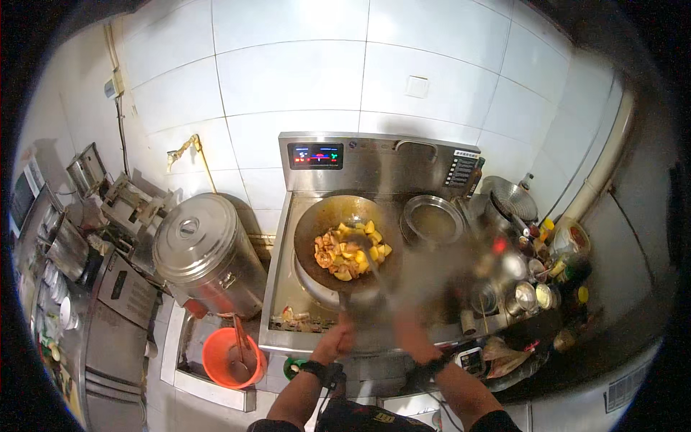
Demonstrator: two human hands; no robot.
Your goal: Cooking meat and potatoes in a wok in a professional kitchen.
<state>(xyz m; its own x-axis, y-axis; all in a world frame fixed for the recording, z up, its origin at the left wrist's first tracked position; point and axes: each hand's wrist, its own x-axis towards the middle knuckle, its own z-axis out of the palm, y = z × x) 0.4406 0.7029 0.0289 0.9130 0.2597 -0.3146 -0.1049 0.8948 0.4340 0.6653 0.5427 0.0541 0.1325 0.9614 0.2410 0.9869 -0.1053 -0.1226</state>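
Observation:
A dark wok (312, 227) sits over the left burner of a steel range, tilted a little. Chunks of yellow potato (369, 227) and browned pieces, apparently meat (324, 259), lie in it. My left hand (336, 341) is closed around the wok's handle (344, 302) at the range's front edge. Blurred by steam or smear, my right hand (411, 332) grips the handle of a long cooking utensil (374, 264). Its head is down among the food; ladle or spatula, I cannot tell.
Right of the wok stands a round metal pan (433, 218). Seasoning containers (524, 296) and bottles crowd the far right. A lidded steel drum (208, 254) and an orange bucket (233, 359) stand to the left. A curved faucet (417, 144) rises at the backsplash.

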